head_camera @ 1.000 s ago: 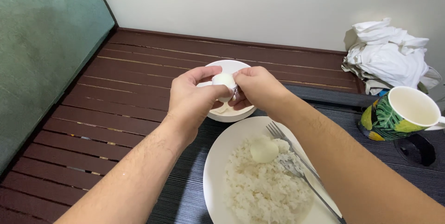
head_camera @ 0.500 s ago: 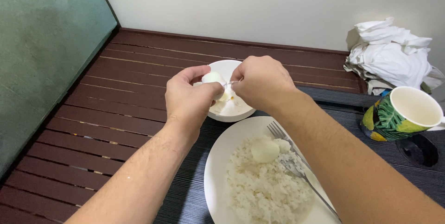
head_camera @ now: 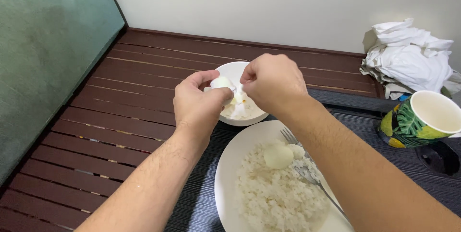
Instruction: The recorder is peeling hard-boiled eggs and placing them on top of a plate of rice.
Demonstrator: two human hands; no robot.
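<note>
My left hand [head_camera: 198, 106] grips a white boiled egg [head_camera: 221, 83] over a small white bowl [head_camera: 235, 70] that holds bits of shell. My right hand [head_camera: 273, 82] is pinched on a strip of shell or skin at the egg's right side. Just in front, a white plate [head_camera: 230, 162] carries a heap of white rice [head_camera: 273, 196]. A peeled egg [head_camera: 278, 156] rests on top of the rice. A metal fork [head_camera: 307, 172] lies on the plate, partly under my right forearm.
A mug [head_camera: 422, 119] with a green leaf print stands at the right on a dark mat. Crumpled white cloth [head_camera: 408, 59] lies at the back right by the wall. The table is dark brown slats [head_camera: 120, 112]. A green panel [head_camera: 43, 54] bounds the left.
My right hand has lifted and pulled a piece of shell away from the egg. The left hand has turned the egg slightly. The view has shifted a little.
</note>
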